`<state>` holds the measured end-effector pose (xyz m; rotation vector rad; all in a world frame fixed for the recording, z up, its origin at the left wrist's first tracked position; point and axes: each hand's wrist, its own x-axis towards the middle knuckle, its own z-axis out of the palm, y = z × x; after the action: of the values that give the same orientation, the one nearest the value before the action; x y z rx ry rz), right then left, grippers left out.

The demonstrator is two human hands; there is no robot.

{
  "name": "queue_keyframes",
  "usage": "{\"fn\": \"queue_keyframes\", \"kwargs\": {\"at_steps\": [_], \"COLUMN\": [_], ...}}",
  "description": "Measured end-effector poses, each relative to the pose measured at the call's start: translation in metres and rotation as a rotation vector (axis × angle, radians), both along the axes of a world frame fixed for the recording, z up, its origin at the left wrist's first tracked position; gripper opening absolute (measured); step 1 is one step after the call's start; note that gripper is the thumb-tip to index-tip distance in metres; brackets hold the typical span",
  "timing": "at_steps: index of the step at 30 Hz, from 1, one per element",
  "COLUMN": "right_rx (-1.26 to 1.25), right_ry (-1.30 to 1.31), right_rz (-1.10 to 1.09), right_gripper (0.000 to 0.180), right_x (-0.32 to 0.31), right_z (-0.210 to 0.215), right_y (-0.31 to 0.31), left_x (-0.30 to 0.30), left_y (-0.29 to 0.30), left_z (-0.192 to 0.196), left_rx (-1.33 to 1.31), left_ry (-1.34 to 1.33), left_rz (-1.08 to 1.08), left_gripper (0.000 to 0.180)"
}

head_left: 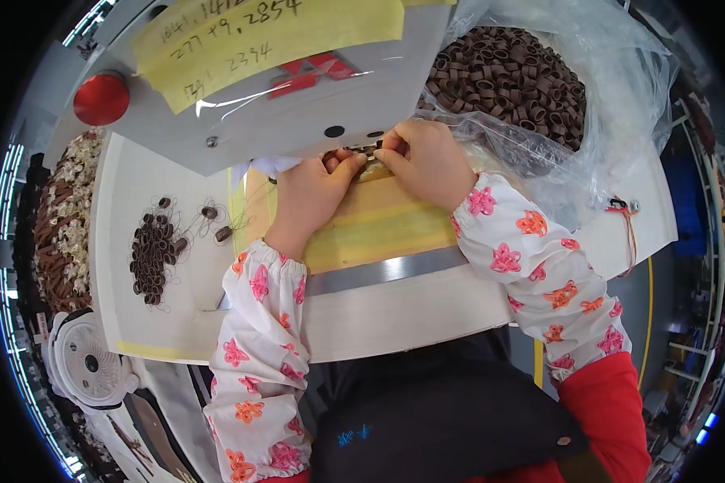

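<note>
Both my hands meet under the grey machine head (298,88), fingertips pinched close together. My left hand (308,193) is closed on a small dark brown piece, mostly hidden by the fingers. Just right of it, my right hand (433,163) pinches a small dark piece too; whether it is the same one I cannot tell. Below the hands lies a work plate covered with yellow tape (383,221), edged by a metal strip (391,269). To the left, small brown loops (155,251) with loose threads lie heaped on the pale tabletop (395,310).
A clear plastic bag (612,137) full of brown loops (511,84) lies at the back right. A red knob (101,97) sticks out at the machine's left. A white fan (89,361) stands beyond the table's left edge. Orange cords (628,233) hang at the right edge.
</note>
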<state>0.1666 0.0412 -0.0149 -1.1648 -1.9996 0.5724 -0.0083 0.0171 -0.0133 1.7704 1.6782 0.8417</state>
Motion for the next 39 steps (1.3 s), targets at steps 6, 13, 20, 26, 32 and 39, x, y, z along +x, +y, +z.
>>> {"fn": "queue_keyframes", "kwargs": {"at_steps": [6, 13, 20, 26, 32, 39], "right_rx": [-0.116, -0.708, -0.221, -0.377, -0.787, -0.806], "right_ry": [0.060, 0.325, 0.062, 0.077, 0.069, 0.200], "right_rz": [-0.021, 0.126, 0.311, 0.454, 0.401, 0.437], "right_gripper": [0.018, 0.022, 0.019, 0.014, 0.015, 0.014], "right_x": [0.004, 0.010, 0.001, 0.012, 0.010, 0.010], "right_z": [0.006, 0.021, 0.013, 0.030, 0.036, 0.027], "right_y": [-0.014, -0.028, -0.084, -0.029, 0.005, 0.005], "left_x": [0.000, 0.007, 0.008, -0.002, 0.003, 0.005], "left_y": [-0.022, -0.048, -0.037, -0.025, -0.028, -0.020], "left_z": [0.002, 0.015, 0.012, 0.003, 0.004, 0.008], "left_rx": [0.235, 0.251, 0.277, 0.343, 0.261, 0.207], "left_ry": [0.036, -0.009, -0.353, 0.135, 0.044, -0.010], "left_rz": [-0.161, -0.421, -0.275, -0.292, -0.166, -0.183], "left_gripper": [0.014, 0.015, 0.015, 0.015, 0.012, 0.020]}}
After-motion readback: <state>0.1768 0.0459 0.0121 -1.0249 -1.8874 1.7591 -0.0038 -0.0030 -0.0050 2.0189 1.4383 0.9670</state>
